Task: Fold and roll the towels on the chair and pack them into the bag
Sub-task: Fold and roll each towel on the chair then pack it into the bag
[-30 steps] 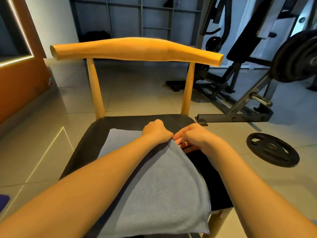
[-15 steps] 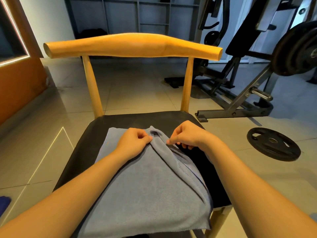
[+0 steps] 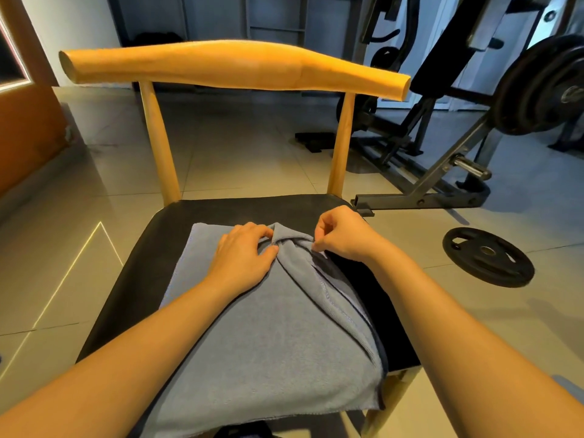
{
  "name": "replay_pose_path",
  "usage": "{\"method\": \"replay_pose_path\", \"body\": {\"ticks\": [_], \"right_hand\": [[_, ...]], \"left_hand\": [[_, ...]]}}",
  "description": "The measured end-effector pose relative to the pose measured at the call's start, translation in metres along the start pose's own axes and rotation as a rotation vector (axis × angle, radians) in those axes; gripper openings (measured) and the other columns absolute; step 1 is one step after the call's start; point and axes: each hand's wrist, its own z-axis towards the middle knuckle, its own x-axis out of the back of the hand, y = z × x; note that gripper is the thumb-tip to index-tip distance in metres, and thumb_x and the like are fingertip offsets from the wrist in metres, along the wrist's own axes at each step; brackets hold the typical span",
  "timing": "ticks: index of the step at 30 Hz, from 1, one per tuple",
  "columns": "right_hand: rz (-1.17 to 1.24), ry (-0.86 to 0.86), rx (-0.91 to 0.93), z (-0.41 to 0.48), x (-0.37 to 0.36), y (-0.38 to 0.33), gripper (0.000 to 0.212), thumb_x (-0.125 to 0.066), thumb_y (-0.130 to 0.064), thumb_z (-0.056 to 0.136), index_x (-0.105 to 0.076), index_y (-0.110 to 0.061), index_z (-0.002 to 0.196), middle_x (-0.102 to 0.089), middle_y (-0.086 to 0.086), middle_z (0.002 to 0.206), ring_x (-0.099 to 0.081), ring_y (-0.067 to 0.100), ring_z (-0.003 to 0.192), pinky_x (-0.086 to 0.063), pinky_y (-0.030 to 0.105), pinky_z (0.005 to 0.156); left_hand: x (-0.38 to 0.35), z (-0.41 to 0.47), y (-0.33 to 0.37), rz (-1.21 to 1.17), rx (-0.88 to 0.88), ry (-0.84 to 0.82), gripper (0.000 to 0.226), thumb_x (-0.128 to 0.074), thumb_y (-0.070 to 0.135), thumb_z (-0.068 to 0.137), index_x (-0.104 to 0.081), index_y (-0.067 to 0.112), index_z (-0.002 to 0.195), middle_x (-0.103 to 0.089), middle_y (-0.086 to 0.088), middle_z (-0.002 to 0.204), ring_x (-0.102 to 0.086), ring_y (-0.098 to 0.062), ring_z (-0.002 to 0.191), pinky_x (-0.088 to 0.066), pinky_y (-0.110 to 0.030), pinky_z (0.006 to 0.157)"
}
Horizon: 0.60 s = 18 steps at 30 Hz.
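Observation:
A grey-blue towel [image 3: 271, 336] lies spread over the black seat of a wooden chair [image 3: 227, 63], hanging over the front edge. Its far right corner is bunched into a raised fold. My left hand [image 3: 243, 257] rests on the towel and pinches that bunched fold between thumb and fingers. My right hand [image 3: 343, 237] pinches the towel's far right edge just beside it. Layered edges of the towel run down the right side. No bag is in view.
A weight bench frame [image 3: 442, 184] with a loaded barbell plate [image 3: 543, 86] stands to the right behind the chair. A loose black weight plate [image 3: 488, 256] lies on the tiled floor at right. An orange wall [image 3: 25, 134] is at left.
Both hands were together at the towel's far corner; they have moved apart, the left hand shifting left with a gathered fold, the right holding the edge. The corner is now bunched up.

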Motion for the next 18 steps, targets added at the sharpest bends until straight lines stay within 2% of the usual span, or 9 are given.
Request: {"method": "replay_pose_path", "body": {"ticks": [2, 4, 8, 10, 12, 14, 16, 18], "right_hand": [[-0.03, -0.091, 0.059, -0.003, 0.001, -0.006, 0.01, -0.078, -0.011, 0.081, -0.073, -0.014, 0.073, -0.073, 0.005, 0.077, -0.069, 0.02, 0.078, -0.062, 0.038, 0.079], [-0.137, -0.161, 0.077, -0.005, -0.002, -0.008, 0.006, -0.077, -0.016, 0.082, -0.075, -0.017, 0.076, -0.073, 0.004, 0.082, -0.069, 0.02, 0.083, -0.062, 0.04, 0.081], [-0.271, -0.142, 0.106, -0.004, -0.01, -0.011, 0.004, -0.074, -0.023, 0.086, -0.075, -0.019, 0.087, -0.072, 0.003, 0.087, -0.068, 0.021, 0.084, -0.062, 0.042, 0.081], [-0.291, -0.141, 0.118, -0.004, -0.01, -0.011, 0.003, -0.072, -0.021, 0.088, -0.074, -0.02, 0.086, -0.071, 0.003, 0.087, -0.067, 0.02, 0.083, -0.061, 0.041, 0.079], [-0.215, -0.126, 0.103, -0.005, -0.006, -0.009, 0.011, -0.071, -0.016, 0.088, -0.072, -0.019, 0.078, -0.071, 0.003, 0.082, -0.067, 0.019, 0.081, -0.06, 0.038, 0.077], [-0.038, -0.062, 0.035, -0.004, 0.004, -0.003, 0.014, -0.07, -0.01, 0.086, -0.073, -0.013, 0.073, -0.071, 0.003, 0.076, -0.066, 0.016, 0.076, -0.057, 0.032, 0.071], [0.111, 0.037, -0.061, -0.005, 0.013, 0.006, 0.012, -0.07, -0.005, 0.086, -0.074, -0.004, 0.075, -0.071, 0.005, 0.073, -0.063, 0.013, 0.07, -0.051, 0.023, 0.062], [0.169, 0.115, -0.158, -0.005, 0.017, 0.017, 0.012, -0.069, -0.003, 0.087, -0.074, 0.007, 0.083, -0.071, 0.017, 0.081, -0.06, 0.015, 0.067, -0.049, 0.021, 0.057]], "left_hand": [[0.0, 0.0, 0.002, 0.018, 0.003, 0.0, 0.028, -0.058, 0.044, 0.099, -0.066, 0.032, 0.123, -0.062, 0.005, 0.127, -0.051, -0.018, 0.12, -0.04, -0.039, 0.104], [0.001, 0.0, 0.003, 0.036, 0.011, -0.003, 0.029, -0.058, 0.044, 0.099, -0.067, 0.03, 0.123, -0.062, 0.005, 0.13, -0.051, -0.017, 0.122, -0.038, -0.038, 0.105], [0.001, 0.0, 0.004, 0.041, 0.024, -0.009, 0.03, -0.058, 0.044, 0.099, -0.067, 0.029, 0.123, -0.061, 0.004, 0.131, -0.051, -0.017, 0.123, -0.039, -0.039, 0.106], [0.002, 0.0, 0.004, 0.04, 0.03, -0.016, 0.031, -0.058, 0.044, 0.099, -0.067, 0.029, 0.124, -0.061, 0.004, 0.131, -0.05, -0.017, 0.123, -0.039, -0.039, 0.106], [0.002, -0.001, 0.005, 0.038, 0.028, -0.017, 0.031, -0.058, 0.044, 0.099, -0.067, 0.029, 0.124, -0.061, 0.004, 0.131, -0.05, -0.016, 0.124, -0.038, -0.038, 0.106], [0.002, -0.001, 0.004, 0.034, 0.024, -0.016, 0.03, -0.055, 0.045, 0.1, -0.067, 0.029, 0.123, -0.061, 0.005, 0.13, -0.05, -0.016, 0.123, -0.038, -0.037, 0.106], [0.001, -0.001, 0.002, 0.019, 0.015, -0.01, 0.029, -0.052, 0.044, 0.102, -0.068, 0.03, 0.121, -0.062, 0.006, 0.129, -0.051, -0.015, 0.123, -0.038, -0.036, 0.105], [-0.001, 0.0, 0.0, -0.006, -0.003, -0.015, 0.031, -0.047, 0.04, 0.105, -0.069, 0.028, 0.123, -0.062, 0.006, 0.131, -0.052, -0.016, 0.125, -0.039, -0.036, 0.106]]}}
